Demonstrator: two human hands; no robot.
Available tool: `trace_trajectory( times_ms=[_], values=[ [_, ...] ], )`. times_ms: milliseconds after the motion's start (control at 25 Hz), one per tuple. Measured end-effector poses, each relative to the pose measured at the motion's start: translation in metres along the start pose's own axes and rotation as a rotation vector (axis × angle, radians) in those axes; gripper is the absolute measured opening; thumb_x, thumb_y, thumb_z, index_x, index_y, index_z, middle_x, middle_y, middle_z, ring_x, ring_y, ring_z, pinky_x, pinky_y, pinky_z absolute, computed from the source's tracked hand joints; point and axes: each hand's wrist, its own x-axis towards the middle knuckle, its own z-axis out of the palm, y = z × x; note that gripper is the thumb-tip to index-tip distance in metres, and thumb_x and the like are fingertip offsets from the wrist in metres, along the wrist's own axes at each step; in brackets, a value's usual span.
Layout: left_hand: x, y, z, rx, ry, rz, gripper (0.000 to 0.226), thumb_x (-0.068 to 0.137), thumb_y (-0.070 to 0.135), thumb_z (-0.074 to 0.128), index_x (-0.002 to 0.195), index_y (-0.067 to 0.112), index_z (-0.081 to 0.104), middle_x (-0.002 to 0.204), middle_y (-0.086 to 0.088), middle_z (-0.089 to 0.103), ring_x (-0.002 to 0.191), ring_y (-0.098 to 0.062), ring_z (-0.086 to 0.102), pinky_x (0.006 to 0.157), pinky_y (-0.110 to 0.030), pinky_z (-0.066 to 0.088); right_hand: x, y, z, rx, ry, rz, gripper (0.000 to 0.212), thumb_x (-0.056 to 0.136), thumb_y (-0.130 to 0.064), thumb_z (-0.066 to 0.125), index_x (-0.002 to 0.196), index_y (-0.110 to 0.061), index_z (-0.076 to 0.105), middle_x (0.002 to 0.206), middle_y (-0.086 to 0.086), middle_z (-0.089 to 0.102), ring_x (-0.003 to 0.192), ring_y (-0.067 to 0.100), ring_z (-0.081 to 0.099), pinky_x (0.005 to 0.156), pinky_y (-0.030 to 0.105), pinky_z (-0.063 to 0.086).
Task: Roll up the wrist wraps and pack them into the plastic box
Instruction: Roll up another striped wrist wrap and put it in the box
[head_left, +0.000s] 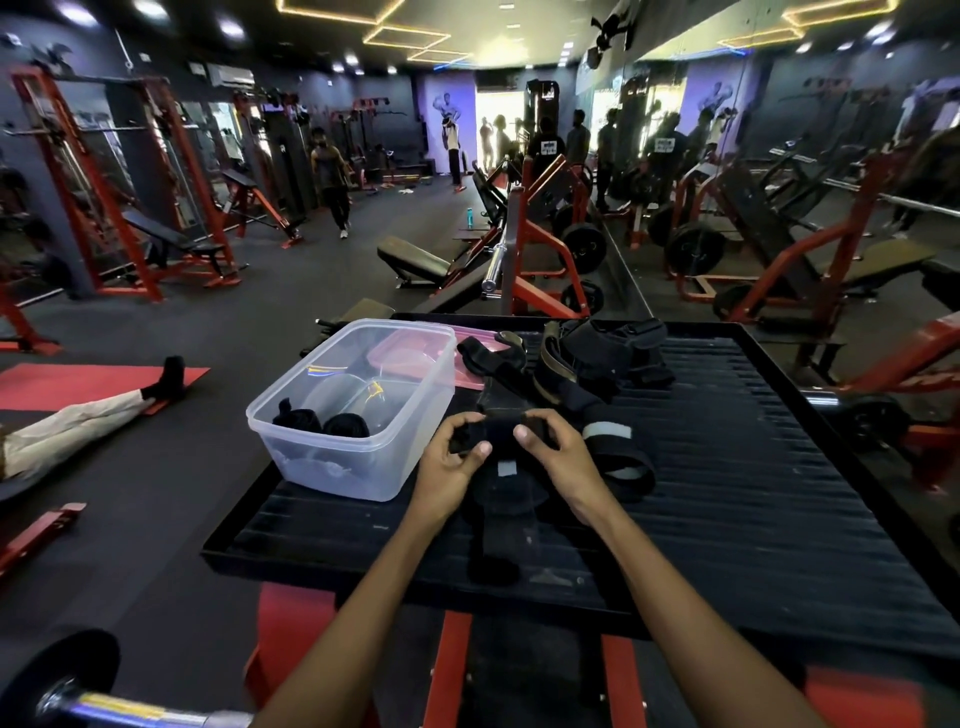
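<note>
Both my hands are pinching the same black wrist wrap (500, 427) over the table (753, 467), left hand (451, 457) on one end, right hand (551, 446) on the other (looks partly rolled, hard to say). Plastic box (358, 410) sits just left, two rolled wraps (322, 422) inside.
</note>
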Motion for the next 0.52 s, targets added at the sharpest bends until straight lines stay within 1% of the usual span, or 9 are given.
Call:
trace_trajectory(
  times_ms=[80,160,200,240,280,320,400,440,520],
  values=[
    [-0.0037,0.001,0.0022,-0.035,0.046,-0.007,0.026,0.088,0.007,0.059,0.113,0.014,0.053,0.105,0.003,0.062,0.088,0.001,0.064,0.073,-0.012,0.05,-0.0032,-0.0001,0.0011,-0.022,-0.03,-0.071,0.019,0.088,-0.008,0.062,0.104,-0.016,0.057,0.104,0.0,0.061,0.094,0.004,0.058,0.083,0.013,0.046],
    [-0.0037,-0.0008,-0.0003,-0.007,0.082,0.016,0.027,0.087,0.01,0.063,0.112,0.013,0.053,0.108,0.001,0.06,0.093,-0.006,0.061,0.077,-0.012,0.05,-0.0049,-0.0011,0.0031,-0.028,-0.063,-0.079,0.02,0.089,-0.009,0.061,0.106,-0.016,0.057,0.109,0.0,0.059,0.098,0.007,0.058,0.083,0.019,0.049],
    [-0.0034,-0.0014,-0.0025,0.001,0.082,0.03,0.029,0.085,0.012,0.065,0.112,0.013,0.053,0.108,0.0,0.06,0.094,-0.008,0.06,0.079,-0.014,0.051,-0.0067,-0.0041,0.0046,0.017,-0.068,-0.04,0.017,0.09,-0.013,0.06,0.106,-0.017,0.058,0.112,0.001,0.058,0.098,0.012,0.059,0.076,0.024,0.053],
    [-0.0028,-0.0026,-0.0044,0.0,0.074,0.037,0.03,0.083,0.014,0.066,0.111,0.014,0.053,0.108,-0.002,0.06,0.094,-0.01,0.06,0.081,-0.018,0.051,-0.0081,-0.0062,0.0064,0.081,-0.068,0.012,0.014,0.091,-0.016,0.059,0.105,-0.018,0.059,0.112,0.003,0.057,0.096,0.016,0.06,0.066,0.028,0.056],
    [-0.0023,-0.0038,-0.0058,-0.009,0.064,0.034,0.03,0.082,0.015,0.065,0.11,0.016,0.054,0.109,-0.003,0.06,0.094,-0.012,0.06,0.083,-0.023,0.052,-0.0093,-0.0076,0.0072,0.12,-0.064,0.037,0.013,0.091,-0.017,0.059,0.103,-0.02,0.06,0.111,0.004,0.056,0.093,0.018,0.061,0.058,0.03,0.056],
    [-0.0021,-0.0036,-0.0058,-0.032,0.056,0.016,0.027,0.084,0.015,0.065,0.109,0.017,0.054,0.109,-0.003,0.06,0.094,-0.013,0.061,0.083,-0.027,0.054,-0.009,-0.0075,0.0068,0.113,-0.049,0.034,0.013,0.091,-0.015,0.059,0.102,-0.022,0.061,0.11,0.005,0.057,0.092,0.018,0.061,0.058,0.032,0.056],
    [-0.004,0.0001,-0.0037,-0.167,0.03,-0.075,0.015,0.092,0.015,0.056,0.107,0.017,0.056,0.106,-0.001,0.061,0.093,-0.016,0.062,0.076,-0.034,0.058,-0.007,-0.0026,0.0037,0.046,-0.051,-0.014,0.021,0.089,-0.01,0.061,0.099,-0.028,0.063,0.11,0.002,0.059,0.098,0.019,0.06,0.073,0.037,0.054],
    [-0.0052,0.0021,-0.0027,-0.224,0.014,-0.109,0.014,0.095,0.017,0.05,0.107,0.016,0.057,0.104,0.001,0.062,0.093,-0.017,0.063,0.071,-0.036,0.059,-0.0072,-0.0019,0.003,0.038,-0.067,-0.023,0.023,0.089,-0.01,0.061,0.097,-0.031,0.063,0.111,0.0,0.06,0.101,0.02,0.059,0.077,0.039,0.051],
    [-0.0059,0.0039,-0.0034,-0.247,0.005,-0.11,0.016,0.096,0.016,0.046,0.108,0.014,0.057,0.103,0.001,0.062,0.094,-0.017,0.064,0.067,-0.036,0.059,-0.008,-0.0027,0.0037,0.079,-0.093,0.002,0.019,0.089,-0.014,0.061,0.095,-0.032,0.064,0.112,-0.001,0.059,0.101,0.02,0.058,0.075,0.039,0.051]
  ],
)
